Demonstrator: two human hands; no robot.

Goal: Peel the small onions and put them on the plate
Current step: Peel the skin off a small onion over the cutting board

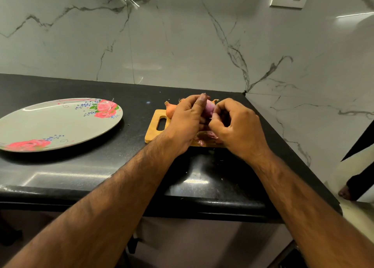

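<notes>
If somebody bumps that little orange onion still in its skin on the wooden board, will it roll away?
Probably a bit. The orange unpeeled onion looks rounded, so it may wobble or roll, though its pointed tip would likely stop it soon. It sits near the edge of the wooden cutting board, so it might drop onto the black counter. It looks small, likely light.

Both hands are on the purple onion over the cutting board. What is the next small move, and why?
Probably pull off the remaining skin: the left hand grips the onion, purple flesh showing, right hand fingers pinch at it. The plate holds no onions.
</notes>
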